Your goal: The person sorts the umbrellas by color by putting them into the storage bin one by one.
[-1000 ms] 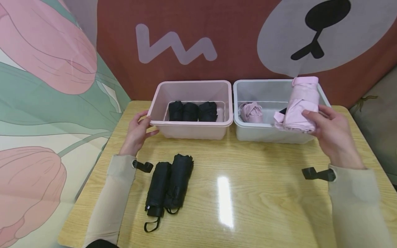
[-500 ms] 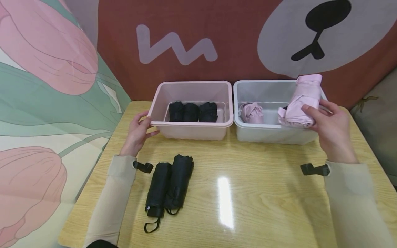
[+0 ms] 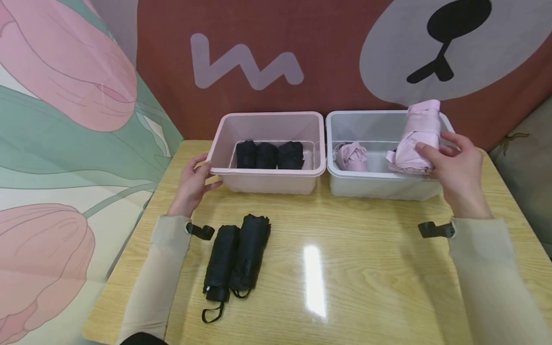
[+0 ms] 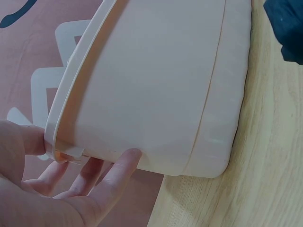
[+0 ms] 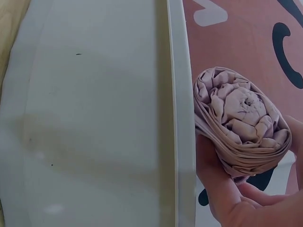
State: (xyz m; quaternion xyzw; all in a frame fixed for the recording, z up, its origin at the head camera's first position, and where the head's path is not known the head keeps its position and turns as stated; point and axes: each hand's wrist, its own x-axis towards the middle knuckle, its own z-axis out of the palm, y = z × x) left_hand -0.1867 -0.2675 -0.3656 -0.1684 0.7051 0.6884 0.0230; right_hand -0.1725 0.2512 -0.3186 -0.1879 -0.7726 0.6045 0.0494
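Observation:
My right hand (image 3: 463, 175) grips a folded pink umbrella (image 3: 416, 139) above the right part of the white bin (image 3: 384, 184). In the right wrist view, the gathered end of the pink umbrella (image 5: 244, 113) shows beside the bin's rim. A second pink umbrella (image 3: 352, 157) lies inside the white bin at its left. My left hand (image 3: 191, 184) holds the front left corner of the pale pink bin (image 3: 267, 182); in the left wrist view its fingers (image 4: 116, 172) reach under the rim and against the wall. Several black folded umbrellas (image 3: 266, 155) lie inside that bin.
Two black folded umbrellas (image 3: 220, 263) with wrist straps lie side by side on the wooden table (image 3: 358, 287), in front of the pink bin. Both bins stand next to each other near the back wall (image 3: 327, 57). A patterned wall (image 3: 64, 158) borders the table's left.
The right hand has moved the pink umbrella slightly away from me, farther over the white bin. The left hand stays at the pink bin's corner.

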